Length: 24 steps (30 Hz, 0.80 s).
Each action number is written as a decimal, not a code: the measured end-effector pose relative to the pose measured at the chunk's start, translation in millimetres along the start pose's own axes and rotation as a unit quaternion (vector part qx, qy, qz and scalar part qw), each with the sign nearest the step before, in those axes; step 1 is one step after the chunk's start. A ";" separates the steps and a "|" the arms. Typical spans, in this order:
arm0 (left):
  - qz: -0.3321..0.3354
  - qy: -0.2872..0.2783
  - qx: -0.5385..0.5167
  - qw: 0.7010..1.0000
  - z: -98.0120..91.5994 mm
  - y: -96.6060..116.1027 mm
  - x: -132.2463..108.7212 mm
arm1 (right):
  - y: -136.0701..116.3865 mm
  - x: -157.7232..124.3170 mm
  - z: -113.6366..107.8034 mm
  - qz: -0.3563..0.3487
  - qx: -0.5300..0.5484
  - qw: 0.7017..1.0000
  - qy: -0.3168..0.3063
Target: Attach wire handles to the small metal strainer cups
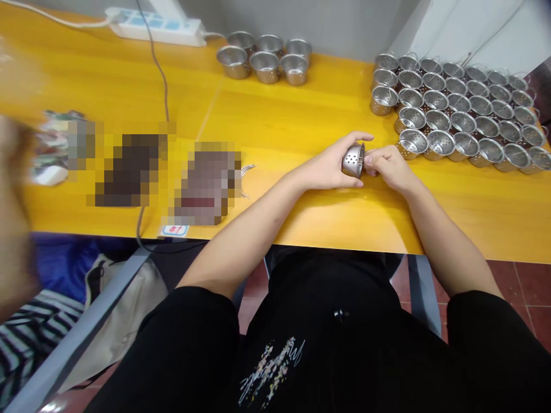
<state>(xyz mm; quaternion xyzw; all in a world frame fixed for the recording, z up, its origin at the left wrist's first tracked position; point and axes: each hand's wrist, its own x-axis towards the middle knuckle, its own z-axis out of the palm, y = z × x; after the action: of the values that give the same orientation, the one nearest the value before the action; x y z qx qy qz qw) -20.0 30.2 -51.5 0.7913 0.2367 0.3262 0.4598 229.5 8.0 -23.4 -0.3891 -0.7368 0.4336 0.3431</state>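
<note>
A small perforated steel strainer cup [353,161] lies on its side in my left hand [329,162], its mouth facing right. The fingers and thumb of that hand curve around it from the left. At the cup's mouth, the fingers of my right hand [390,166] are pinched together. Whatever they hold, if anything, is hidden. Both hands are just above the yellow table [318,215]. To the left, a few thin curved wire handles [246,179] lie on the table.
Rows of strainer cups with wire handles [462,123] stand at the right. Several cups [264,67] without visible handles sit at the back. Two blurred-out dark flat objects [206,183], a cable [161,74] and a power strip [155,27] are leftward. Another person's arm [15,229] shows at far left.
</note>
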 end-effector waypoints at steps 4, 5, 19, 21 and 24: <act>-0.002 0.015 0.003 1.000 1.0 -0.4 2.1 | -1.4 -0.1 1.0 -0.007 0.007 1.000 -0.006; -0.004 0.017 0.004 1.000 1.2 -0.4 2.5 | -1.8 0.0 1.2 -0.010 0.006 1.000 -0.006; 0.007 0.033 -0.012 0.999 2.9 -8.7 5.1 | -2.4 2.5 -1.5 -0.001 -0.054 0.999 -0.005; 0.006 0.033 -0.007 0.999 2.8 -8.0 4.6 | -2.0 3.0 -1.4 -0.003 -0.054 0.999 -0.003; 0.005 0.036 0.001 0.999 2.8 -7.3 4.5 | -0.6 3.4 -1.1 -0.002 -0.055 0.999 0.000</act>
<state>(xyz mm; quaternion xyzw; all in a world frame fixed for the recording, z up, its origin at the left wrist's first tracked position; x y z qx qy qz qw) -15.4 35.1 -57.6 0.7807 0.2495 0.3564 0.4485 228.7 11.2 -21.8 -0.4059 -0.7601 0.3920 0.3223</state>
